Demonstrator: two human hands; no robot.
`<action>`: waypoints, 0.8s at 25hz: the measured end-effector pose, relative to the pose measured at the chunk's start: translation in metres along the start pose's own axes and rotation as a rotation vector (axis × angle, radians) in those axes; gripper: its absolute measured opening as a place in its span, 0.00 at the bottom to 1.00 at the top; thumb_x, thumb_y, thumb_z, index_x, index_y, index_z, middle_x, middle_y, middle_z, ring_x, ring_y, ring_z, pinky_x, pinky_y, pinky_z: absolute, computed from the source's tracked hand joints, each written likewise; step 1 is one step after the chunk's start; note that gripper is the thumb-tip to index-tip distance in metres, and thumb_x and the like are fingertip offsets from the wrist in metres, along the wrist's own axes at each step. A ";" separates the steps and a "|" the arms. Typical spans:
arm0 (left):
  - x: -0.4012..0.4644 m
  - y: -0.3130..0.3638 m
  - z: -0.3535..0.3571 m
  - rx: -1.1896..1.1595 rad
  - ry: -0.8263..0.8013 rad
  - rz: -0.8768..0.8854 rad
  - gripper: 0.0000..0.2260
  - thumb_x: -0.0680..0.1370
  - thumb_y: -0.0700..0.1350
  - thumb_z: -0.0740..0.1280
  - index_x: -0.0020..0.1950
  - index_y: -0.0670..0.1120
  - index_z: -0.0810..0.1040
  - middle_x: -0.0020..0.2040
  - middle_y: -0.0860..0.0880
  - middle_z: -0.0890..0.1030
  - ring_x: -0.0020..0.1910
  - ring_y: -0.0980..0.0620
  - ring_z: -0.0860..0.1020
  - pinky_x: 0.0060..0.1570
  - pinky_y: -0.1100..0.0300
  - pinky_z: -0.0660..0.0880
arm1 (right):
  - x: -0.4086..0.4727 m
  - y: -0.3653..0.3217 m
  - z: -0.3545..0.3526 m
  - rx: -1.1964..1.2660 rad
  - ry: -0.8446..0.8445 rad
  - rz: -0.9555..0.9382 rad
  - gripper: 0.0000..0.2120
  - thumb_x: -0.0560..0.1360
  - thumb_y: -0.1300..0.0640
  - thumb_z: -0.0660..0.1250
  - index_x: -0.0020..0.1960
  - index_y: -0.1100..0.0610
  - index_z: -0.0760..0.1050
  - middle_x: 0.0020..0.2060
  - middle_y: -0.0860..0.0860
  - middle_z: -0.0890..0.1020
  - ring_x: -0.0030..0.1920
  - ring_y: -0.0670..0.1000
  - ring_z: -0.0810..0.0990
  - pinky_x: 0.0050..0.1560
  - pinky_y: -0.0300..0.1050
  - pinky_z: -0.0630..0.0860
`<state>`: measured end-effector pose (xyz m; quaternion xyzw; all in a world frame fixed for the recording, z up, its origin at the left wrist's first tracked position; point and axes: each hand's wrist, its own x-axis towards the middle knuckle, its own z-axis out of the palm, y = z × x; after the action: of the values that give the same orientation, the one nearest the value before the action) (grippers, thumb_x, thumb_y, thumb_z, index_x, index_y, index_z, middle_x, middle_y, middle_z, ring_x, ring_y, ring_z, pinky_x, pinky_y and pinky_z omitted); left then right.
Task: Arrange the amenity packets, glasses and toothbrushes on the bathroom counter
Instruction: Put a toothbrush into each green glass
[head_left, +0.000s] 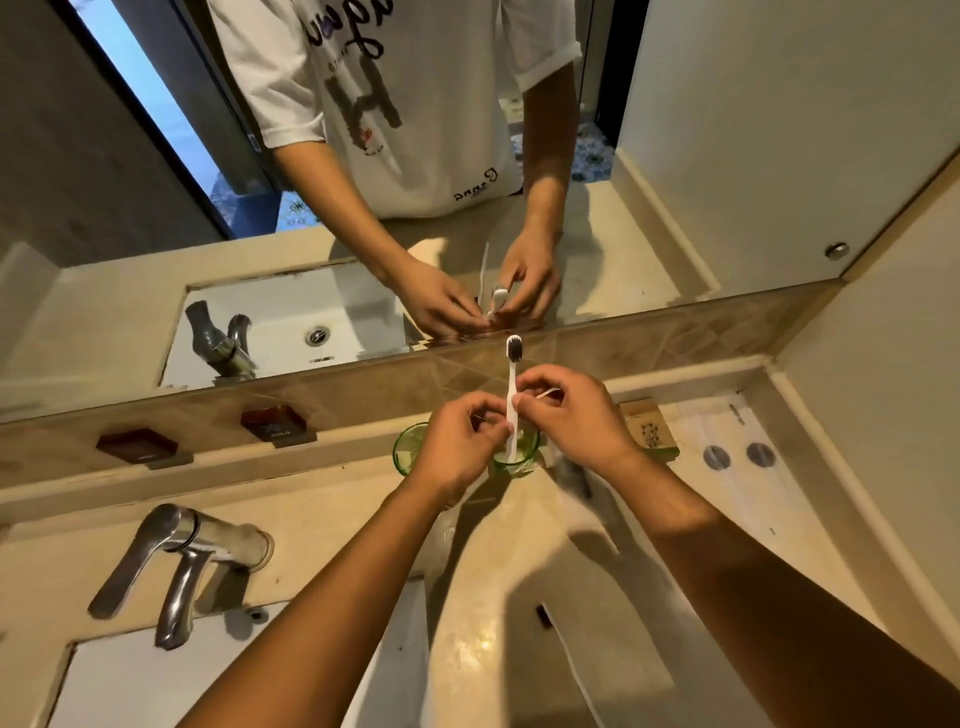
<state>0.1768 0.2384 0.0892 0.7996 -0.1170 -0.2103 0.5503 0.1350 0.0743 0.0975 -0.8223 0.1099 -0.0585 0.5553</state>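
Counter (519, 597) runs L-R under the mirror (467, 156); everything below is placed relative to the right glass (511, 460), the green one the hands work over.

Sink (249, 686) and tap (171, 561) sit well to the L of that glass and nearer the person. A second green glass (408, 447) stands just L of it, partly hidden by the left hand (457, 441). Two dark packets (137, 444) (272, 423) rest on the ledge further L; a tan packet (649, 428) lies to the R, near the wall.

Toothbrush (513, 400) stands in the right glass, handle end down inside it, bristles up toward the mirror, so its long axis is close to upright w/ a slight lean.

Both hands are at the handle above the rim. Left hand fingers are pinched together against the handle from the L. Right hand (571, 415) fingers are curled in from the R, thumb and forefinger closed on the handle or on a thin pale strip beside it; can't tell which. Right hand sits a bit higher on the shaft; neither is clearly nearer.

Likely next: let go so the brush leans on the rim.
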 end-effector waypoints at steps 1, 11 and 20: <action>0.007 -0.004 0.000 0.017 0.011 -0.002 0.11 0.76 0.37 0.71 0.43 0.54 0.82 0.36 0.52 0.81 0.36 0.51 0.78 0.44 0.47 0.81 | 0.004 0.002 0.002 -0.010 0.000 -0.008 0.06 0.75 0.59 0.73 0.50 0.51 0.83 0.39 0.43 0.85 0.38 0.37 0.81 0.39 0.28 0.77; 0.034 -0.037 0.002 0.158 0.052 0.000 0.05 0.76 0.42 0.73 0.46 0.53 0.84 0.40 0.54 0.85 0.39 0.59 0.82 0.41 0.66 0.78 | 0.011 0.039 0.019 -0.061 0.038 0.100 0.02 0.76 0.53 0.73 0.48 0.50 0.83 0.39 0.44 0.85 0.41 0.42 0.84 0.45 0.41 0.83; 0.058 -0.040 0.020 0.348 -0.045 -0.016 0.05 0.77 0.45 0.71 0.49 0.52 0.86 0.41 0.55 0.86 0.40 0.60 0.82 0.41 0.64 0.77 | 0.012 0.058 0.024 -0.013 0.076 0.227 0.05 0.76 0.53 0.72 0.48 0.55 0.82 0.37 0.50 0.86 0.39 0.51 0.85 0.44 0.48 0.84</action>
<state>0.2169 0.2125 0.0344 0.8787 -0.1573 -0.2091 0.3992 0.1449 0.0716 0.0343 -0.8052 0.2235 -0.0258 0.5486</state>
